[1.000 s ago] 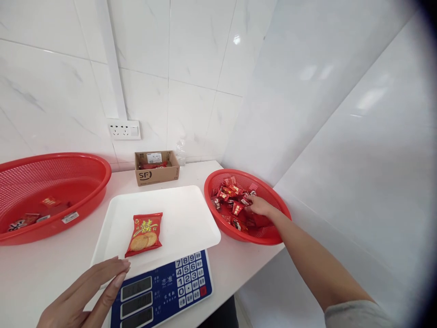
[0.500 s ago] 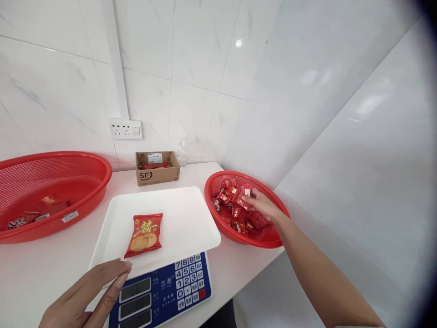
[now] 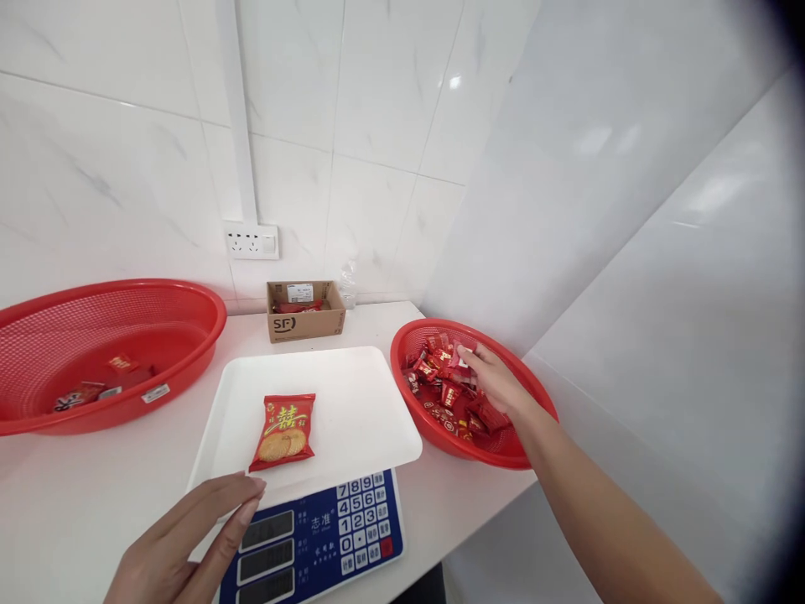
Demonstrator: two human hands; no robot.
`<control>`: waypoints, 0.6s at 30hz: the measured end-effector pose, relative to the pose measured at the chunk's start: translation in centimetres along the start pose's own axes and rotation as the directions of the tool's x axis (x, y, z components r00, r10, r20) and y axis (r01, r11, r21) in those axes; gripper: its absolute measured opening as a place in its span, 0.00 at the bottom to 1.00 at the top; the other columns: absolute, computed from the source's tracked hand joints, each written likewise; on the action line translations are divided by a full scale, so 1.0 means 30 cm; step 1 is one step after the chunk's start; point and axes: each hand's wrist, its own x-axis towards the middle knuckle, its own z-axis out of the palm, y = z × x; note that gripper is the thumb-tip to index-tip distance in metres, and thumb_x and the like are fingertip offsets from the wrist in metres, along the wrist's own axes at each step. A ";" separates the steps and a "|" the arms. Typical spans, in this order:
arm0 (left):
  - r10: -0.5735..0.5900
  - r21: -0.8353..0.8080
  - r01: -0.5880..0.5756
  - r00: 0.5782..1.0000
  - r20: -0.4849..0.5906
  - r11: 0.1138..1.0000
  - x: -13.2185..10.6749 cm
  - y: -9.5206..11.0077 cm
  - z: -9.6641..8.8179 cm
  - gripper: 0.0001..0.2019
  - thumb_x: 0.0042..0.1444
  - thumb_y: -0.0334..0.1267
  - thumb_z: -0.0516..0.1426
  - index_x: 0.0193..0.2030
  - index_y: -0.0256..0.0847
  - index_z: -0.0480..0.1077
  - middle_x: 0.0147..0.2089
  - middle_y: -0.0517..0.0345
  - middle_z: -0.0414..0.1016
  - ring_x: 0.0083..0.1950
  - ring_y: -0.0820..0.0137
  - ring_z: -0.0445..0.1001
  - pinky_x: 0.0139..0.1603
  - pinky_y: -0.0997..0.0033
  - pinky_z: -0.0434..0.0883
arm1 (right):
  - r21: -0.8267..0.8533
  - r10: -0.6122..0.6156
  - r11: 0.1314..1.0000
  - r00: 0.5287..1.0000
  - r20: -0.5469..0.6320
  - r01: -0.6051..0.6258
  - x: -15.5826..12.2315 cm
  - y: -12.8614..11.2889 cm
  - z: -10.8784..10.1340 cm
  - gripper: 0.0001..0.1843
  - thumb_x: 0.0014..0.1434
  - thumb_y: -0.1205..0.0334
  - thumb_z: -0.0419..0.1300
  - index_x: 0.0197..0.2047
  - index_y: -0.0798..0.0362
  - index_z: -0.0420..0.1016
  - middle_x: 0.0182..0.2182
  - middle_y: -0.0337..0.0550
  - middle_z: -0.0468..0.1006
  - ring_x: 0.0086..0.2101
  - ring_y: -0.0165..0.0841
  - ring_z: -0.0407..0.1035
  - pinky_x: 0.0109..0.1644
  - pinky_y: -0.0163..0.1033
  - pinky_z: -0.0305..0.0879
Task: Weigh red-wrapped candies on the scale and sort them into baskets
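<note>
My right hand (image 3: 496, 379) reaches into the small red basket (image 3: 533, 394) at the right, which holds several red wrapped candies (image 3: 448, 387). Its fingers lie over the candies near the basket's back; whether they pinch one is unclear. My left hand (image 3: 182, 541) rests with fingers stretched out at the front left corner of the white scale tray (image 3: 352, 403). A red snack packet (image 3: 284, 431) lies on the tray. The blue scale keypad (image 3: 324, 537) sits just right of my left hand.
A large red basket (image 3: 189, 335) with a few packets stands at the left. A small cardboard box (image 3: 306, 310) sits against the tiled back wall below a socket (image 3: 252, 242). A white wall closes in on the right; the counter edge runs near the small basket.
My right hand moved from the basket's middle toward its back among the candies. The view shifted slightly left, so everything sits further right. My left hand stayed at the tray corner.
</note>
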 end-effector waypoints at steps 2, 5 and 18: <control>0.043 -0.012 -0.043 0.999 -0.005 0.999 0.014 0.021 -0.008 0.11 0.58 0.46 0.54 0.42 0.49 0.74 0.41 0.61 0.80 0.40 0.69 0.80 0.35 0.81 0.77 | 0.006 -0.033 0.999 0.993 0.112 0.033 -0.033 -0.050 0.054 0.15 0.57 0.45 0.56 0.30 0.49 0.68 0.35 0.40 0.77 0.39 0.35 0.73 0.43 0.42 0.72; 0.098 -0.022 -0.098 0.995 -0.008 0.995 0.037 0.065 -0.023 0.09 0.59 0.43 0.53 0.40 0.47 0.74 0.39 0.60 0.80 0.38 0.70 0.80 0.36 0.81 0.77 | 0.009 -0.065 0.998 0.944 0.322 0.066 -0.078 -0.114 0.150 0.14 0.55 0.48 0.60 0.31 0.51 0.70 0.32 0.39 0.77 0.37 0.34 0.73 0.45 0.43 0.71; 0.078 -0.007 -0.078 0.996 -0.054 0.997 0.036 0.098 -0.054 0.09 0.60 0.41 0.53 0.39 0.45 0.75 0.37 0.58 0.80 0.37 0.71 0.80 0.36 0.81 0.76 | 0.108 -0.197 0.980 0.730 0.654 0.168 -0.125 -0.145 0.338 0.12 0.59 0.52 0.56 0.38 0.53 0.67 0.34 0.40 0.76 0.37 0.31 0.72 0.45 0.44 0.72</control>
